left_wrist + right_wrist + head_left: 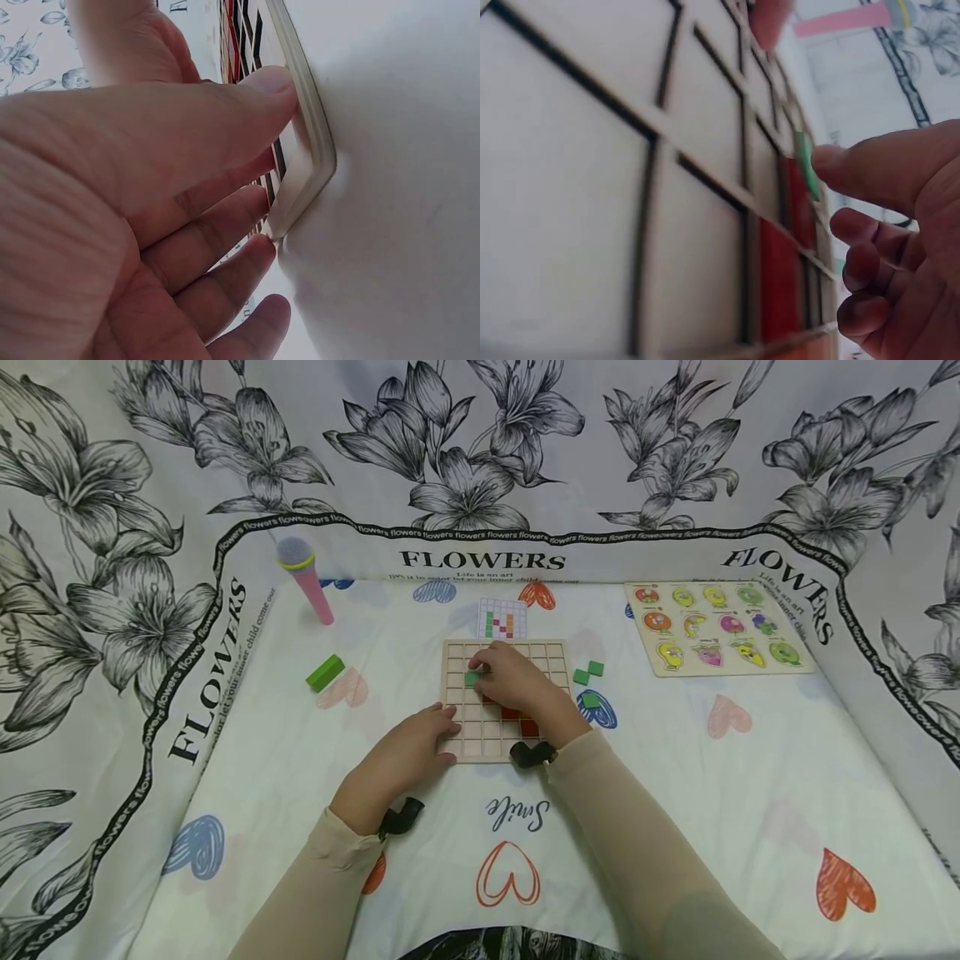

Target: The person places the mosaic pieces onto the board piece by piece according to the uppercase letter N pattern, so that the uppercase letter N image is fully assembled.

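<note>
A wooden grid board (pixel 480 745) lies before me with red tiles (pixel 529 727) in some of its cells. My left hand (pixel 401 756) rests at the board's left edge, its thumb on the frame near a corner in the left wrist view and the other fingers along the side. Over the upper left cells, my right hand (pixel 517 683) has its fingertips at a green tile (pixel 472 678). The right wrist view shows the thumb against this green tile (pixel 807 166), with the visible fingers curled. Part of the board is hidden under the right hand.
Loose green tiles (pixel 581 677) lie right of the board. A card with a coloured grid pattern (pixel 502 619) sits behind it. Leftward are a green block (pixel 325 672) and a pink toy microphone (pixel 303 577). A fruit picture board (pixel 720 628) lies at the far right.
</note>
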The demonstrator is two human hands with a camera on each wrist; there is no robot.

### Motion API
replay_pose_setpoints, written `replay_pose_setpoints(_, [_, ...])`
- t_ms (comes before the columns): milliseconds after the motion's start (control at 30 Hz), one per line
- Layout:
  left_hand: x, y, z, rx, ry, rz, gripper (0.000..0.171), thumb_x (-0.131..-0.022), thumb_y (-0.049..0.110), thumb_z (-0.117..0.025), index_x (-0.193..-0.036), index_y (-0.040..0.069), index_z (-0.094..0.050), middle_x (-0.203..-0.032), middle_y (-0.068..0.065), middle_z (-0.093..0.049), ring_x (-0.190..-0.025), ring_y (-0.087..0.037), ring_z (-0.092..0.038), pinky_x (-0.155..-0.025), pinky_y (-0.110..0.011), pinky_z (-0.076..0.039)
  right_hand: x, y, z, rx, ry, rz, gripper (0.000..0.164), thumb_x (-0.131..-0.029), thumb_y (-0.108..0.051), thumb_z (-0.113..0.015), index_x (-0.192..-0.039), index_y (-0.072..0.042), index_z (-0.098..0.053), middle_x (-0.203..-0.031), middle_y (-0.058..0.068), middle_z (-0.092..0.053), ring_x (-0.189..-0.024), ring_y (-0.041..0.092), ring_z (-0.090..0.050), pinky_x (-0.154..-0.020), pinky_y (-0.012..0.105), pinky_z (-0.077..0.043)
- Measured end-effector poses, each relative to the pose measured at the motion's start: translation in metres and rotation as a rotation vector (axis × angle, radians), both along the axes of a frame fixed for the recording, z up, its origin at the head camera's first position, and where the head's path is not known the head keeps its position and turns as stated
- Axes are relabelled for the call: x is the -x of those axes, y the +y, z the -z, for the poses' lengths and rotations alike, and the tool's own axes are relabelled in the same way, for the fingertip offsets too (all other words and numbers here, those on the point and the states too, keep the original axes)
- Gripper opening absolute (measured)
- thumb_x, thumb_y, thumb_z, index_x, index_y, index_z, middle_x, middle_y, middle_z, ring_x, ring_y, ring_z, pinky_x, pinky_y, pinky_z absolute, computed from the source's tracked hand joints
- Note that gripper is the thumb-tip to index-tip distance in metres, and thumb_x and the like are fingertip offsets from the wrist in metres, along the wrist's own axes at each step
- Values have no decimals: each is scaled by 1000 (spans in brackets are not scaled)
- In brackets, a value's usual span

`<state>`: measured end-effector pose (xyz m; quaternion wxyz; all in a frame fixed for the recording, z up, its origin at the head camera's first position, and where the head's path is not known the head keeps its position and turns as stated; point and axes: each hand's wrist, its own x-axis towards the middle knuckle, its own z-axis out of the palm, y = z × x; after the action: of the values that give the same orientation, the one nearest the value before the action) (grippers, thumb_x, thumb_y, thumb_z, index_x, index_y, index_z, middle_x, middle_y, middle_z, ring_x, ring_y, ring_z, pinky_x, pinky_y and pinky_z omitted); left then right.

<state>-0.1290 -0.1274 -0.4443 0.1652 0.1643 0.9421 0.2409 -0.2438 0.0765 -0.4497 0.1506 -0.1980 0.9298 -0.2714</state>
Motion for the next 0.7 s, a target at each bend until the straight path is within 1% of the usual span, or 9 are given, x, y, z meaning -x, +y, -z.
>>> replay_pose_setpoints(67, [-1,0,0,-2,-5,-8,49,-98,11,-82,-143,0,-69,-169,-16,-49,-163,-35,-38,-130,-54,-38,0,8,-4,29,3,24,32,-104,-19,-70,-135,-13,-72,-134,8,-63,-121,27,-60,-113,46,-53])
replay_pose_setpoints(133, [-1,1,0,-4,-11,-16,48,-98,11,-82,-143,1,-69,-169,-16,-49,-163,-35,-38,-130,-54,-38,-1,21,-11,65,15,58,34,-105,-20,-69,-138,-12,-72,-135,9,-63,-119,28,-59,-110,47,-54])
replay_pose_setpoints(233, [-2,1,0,-9,-22,-30,49,-97,10,-82,-144,1,-69,-170,-14,-48,-164,-34,-37,-131,-54,-37,0,53,-20,101,55,128,34,-107,-19,-66,-140,-9,-71,-131,12,-63,-112,31,-57,-103,49,-54])
replay_pose_setpoints(300, [-2,1,0,-10,-30,-36,49,-97,10,-81,-144,1,-69,-171,-14,-48,-164,-34,-36,-132,-53,-36,1,77,-21,102,79,185,35,-107,-17,-66,-140,-6,-70,-130,15,-63,-109,33,-57,-97,49,-55])
replay_pose_setpoints(400, [-2,1,1,-9,-35,-41,50,-98,10,-81,-145,1,-68,-171,-14,-47,-164,-34,-36,-131,-54,-36,1,116,-12,74,89,285,36,-108,-17,-64,-142,-5,-68,-133,19,-62,-111,35,-58,-93,49,-55])
replay_pose_setpoints(533, [-2,0,2,-12,-48,-48,51,-98,11,-81,-146,2,-68,-172,-12,-46,-165,-33,-34,-132,-54,-35,-2,155,3,38,34,412,40,-110,-21,-61,-147,-6,-66,-141,20,-59,-118,37,-59,-96,51,-56])
replay_pose_setpoints(600, [-2,0,2,-14,-56,-54,52,-98,12,-81,-147,3,-67,-173,-11,-45,-166,-32,-33,-133,-53,-35,-4,167,9,41,4,452,42,-109,-22,-60,-147,-7,-65,-142,20,-58,-119,38,-59,-99,52,-57])
replay_pose_setpoints(700, [-1,0,2,-13,-52,-58,52,-98,12,-81,-148,3,-67,-173,-11,-45,-166,-32,-33,-133,-54,-34,-6,177,14,53,-21,470,43,-108,-22,-60,-147,-6,-65,-142,21,-58,-121,38,-59,-102,53,-57])
